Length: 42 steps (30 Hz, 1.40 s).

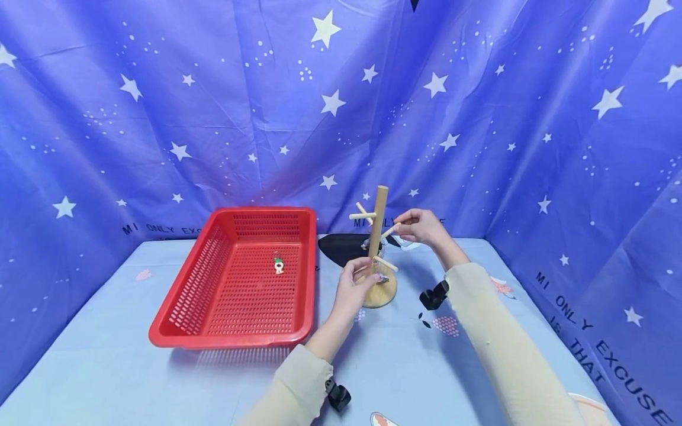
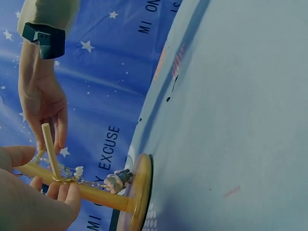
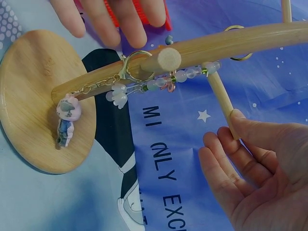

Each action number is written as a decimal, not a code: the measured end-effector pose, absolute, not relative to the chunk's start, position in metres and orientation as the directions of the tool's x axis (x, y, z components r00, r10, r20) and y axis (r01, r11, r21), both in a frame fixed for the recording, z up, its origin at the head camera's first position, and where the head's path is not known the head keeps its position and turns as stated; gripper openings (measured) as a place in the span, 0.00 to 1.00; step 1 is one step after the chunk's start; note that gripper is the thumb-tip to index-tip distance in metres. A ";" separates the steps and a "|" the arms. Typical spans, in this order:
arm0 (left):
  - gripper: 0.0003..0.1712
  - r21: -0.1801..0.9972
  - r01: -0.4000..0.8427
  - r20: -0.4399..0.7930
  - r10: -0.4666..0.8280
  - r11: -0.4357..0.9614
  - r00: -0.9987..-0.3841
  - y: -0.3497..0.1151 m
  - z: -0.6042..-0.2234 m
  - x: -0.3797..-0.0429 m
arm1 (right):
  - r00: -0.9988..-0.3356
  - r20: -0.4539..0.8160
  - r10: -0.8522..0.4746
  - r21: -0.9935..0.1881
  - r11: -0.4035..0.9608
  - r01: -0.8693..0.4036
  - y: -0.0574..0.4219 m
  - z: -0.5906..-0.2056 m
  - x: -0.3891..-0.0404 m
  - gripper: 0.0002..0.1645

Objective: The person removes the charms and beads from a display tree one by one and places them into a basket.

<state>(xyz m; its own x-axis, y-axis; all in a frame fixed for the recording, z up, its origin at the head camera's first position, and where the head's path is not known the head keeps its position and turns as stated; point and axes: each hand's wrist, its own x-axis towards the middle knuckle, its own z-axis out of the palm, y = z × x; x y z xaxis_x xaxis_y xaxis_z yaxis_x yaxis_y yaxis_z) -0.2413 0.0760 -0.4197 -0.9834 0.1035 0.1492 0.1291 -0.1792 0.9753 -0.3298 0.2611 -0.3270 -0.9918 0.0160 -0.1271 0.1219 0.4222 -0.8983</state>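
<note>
"Wooden peg stand (image 1: 379,207), upright on the worktop (image 1: 394,361). What are the hands doing there?"

"Nearest, the left hand (image 1: 353,285) is beside the post, fingers relaxed and apart, gripping nothing; whether they touch wood, I can't tell."

"And the step?"

"Settling keychains on pegs, I'd judge. A shiny gold ring (image 3: 127,67) circles the stubby lower peg (image 3: 168,59), its chain running to a pinkish, rounded figurine (image 3: 66,120) by the disc-shaped base. I'd clear those fingers from the chain so it hangs free."

"Farther in?"

"Milky, round beads (image 3: 182,76) lie along the smooth post. The right hand (image 1: 422,228) pinches the tip of a slim, pale dowel (image 3: 222,96); a light hold should steady the stand without twisting it."

"Off to the left?"

"A red basket (image 1: 229,341), stiff perforated plastic, with a small green-topped charm (image 1: 279,266) inside. Behind everything hangs creased, starry fabric (image 1: 298,130)."
</note>
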 end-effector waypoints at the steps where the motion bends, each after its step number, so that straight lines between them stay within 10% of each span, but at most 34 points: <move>1: 0.24 0.974 0.146 0.164 0.092 -0.175 -0.982 0.076 -0.421 -0.242 | -0.991 -0.130 0.016 -0.898 0.421 0.124 0.261 -0.327 -0.330 0.22; 7: 0.22 0.950 0.259 0.271 0.048 -0.176 -0.961 0.079 -0.437 -0.248 | -0.990 -0.139 0.015 -0.896 0.424 0.132 0.258 -0.328 -0.327 0.22; 14: 0.24 0.978 0.090 0.102 0.056 -0.188 -0.993 0.084 -0.434 -0.245 | -0.989 -0.143 0.022 -0.888 0.438 0.138 0.260 -0.335 -0.325 0.20; 42: 0.21 0.954 0.053 0.070 0.049 -0.295 -0.996 0.098 -0.430 -0.256 | -0.994 -0.107 0.011 -0.887 0.450 0.100 0.257 -0.328 -0.325 0.22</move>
<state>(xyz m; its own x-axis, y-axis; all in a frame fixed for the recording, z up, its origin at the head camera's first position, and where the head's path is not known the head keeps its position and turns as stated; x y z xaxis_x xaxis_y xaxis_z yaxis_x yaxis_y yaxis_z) -0.2559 0.0983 -0.4304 -0.9963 0.0491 0.0702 0.0527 -0.2948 0.9541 -0.3247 0.2574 -0.3279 -0.9942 0.0115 -0.1068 0.1005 0.4499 -0.8874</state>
